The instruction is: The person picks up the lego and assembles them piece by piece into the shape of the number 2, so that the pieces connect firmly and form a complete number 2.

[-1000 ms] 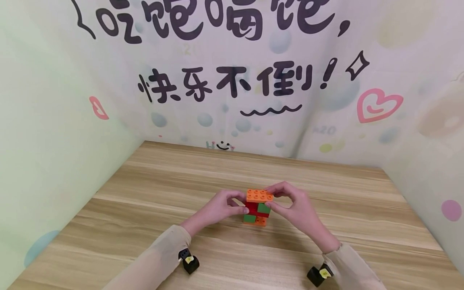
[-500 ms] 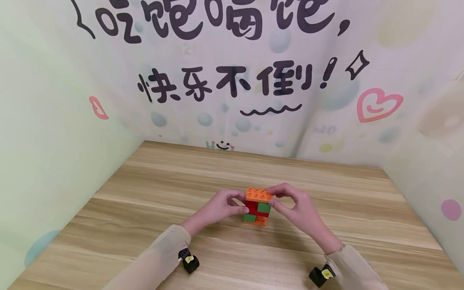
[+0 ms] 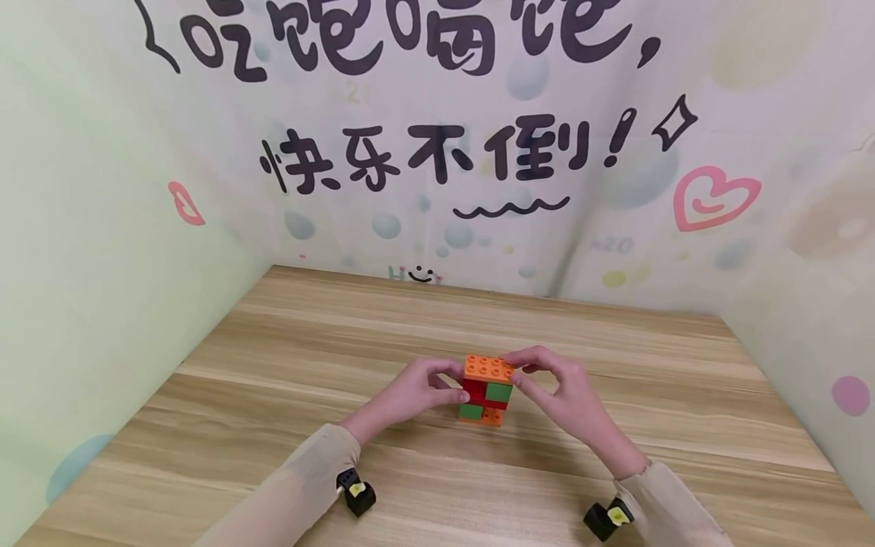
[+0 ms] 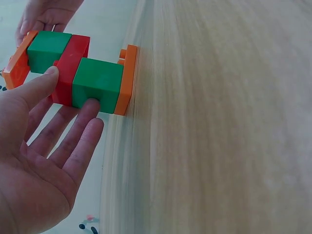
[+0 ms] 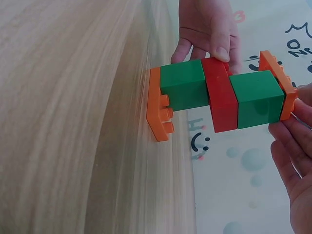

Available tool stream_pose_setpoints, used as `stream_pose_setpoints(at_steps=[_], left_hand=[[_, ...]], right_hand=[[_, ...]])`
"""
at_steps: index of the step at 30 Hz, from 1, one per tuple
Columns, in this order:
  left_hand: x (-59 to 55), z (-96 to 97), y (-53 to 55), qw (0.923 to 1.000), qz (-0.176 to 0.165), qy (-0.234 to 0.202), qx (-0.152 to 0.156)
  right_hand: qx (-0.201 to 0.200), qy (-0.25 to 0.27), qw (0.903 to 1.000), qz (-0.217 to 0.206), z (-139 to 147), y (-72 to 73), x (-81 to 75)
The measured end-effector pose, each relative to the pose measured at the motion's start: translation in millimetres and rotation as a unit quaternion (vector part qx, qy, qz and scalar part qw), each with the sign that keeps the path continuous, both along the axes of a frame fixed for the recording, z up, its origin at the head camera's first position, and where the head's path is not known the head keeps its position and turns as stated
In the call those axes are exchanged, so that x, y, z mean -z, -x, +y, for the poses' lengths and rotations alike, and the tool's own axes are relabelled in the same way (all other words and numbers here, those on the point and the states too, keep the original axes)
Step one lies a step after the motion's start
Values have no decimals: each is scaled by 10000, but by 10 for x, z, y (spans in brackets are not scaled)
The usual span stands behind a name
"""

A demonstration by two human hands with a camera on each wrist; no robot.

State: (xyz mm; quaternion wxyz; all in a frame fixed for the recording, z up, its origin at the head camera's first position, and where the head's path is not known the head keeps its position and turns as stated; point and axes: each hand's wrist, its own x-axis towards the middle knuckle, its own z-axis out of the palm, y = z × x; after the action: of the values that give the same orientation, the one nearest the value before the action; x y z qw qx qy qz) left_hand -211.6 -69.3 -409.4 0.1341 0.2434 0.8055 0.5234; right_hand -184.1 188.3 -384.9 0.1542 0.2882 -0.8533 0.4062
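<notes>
In the head view a small stack of toy building bricks stands on the table. An orange plate is its base, with a lower green block on the left end. Across that lies a red brick, bearing an upper green block at its right. Another orange plate, studs up, tops the stack. My left hand holds the red brick at its left end, thumb on the near face. With thumb and forefinger, my right hand pinches the top orange plate's right end.
The stack stands on a wood-grain table. A printed cloth wall rises behind it, with pale walls on both sides. Black wrist cameras sit on both sleeves, low over the table.
The right thumb has slid slightly up and right along the stack's right side. The top orange plate sits a touch higher and further left. The left hand has stayed in place.
</notes>
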Motion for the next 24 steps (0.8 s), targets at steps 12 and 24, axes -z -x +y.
stream_pose_setpoints(at_steps=[12, 24], left_hand=[[-9, 3, -4, 10000, 26, 15, -15], [-17, 6, -4, 10000, 31, -16, -3]], right_hand=[[115, -87, 9998, -132, 12, -12, -29], [-69, -145, 9998, 105, 21, 7, -20]])
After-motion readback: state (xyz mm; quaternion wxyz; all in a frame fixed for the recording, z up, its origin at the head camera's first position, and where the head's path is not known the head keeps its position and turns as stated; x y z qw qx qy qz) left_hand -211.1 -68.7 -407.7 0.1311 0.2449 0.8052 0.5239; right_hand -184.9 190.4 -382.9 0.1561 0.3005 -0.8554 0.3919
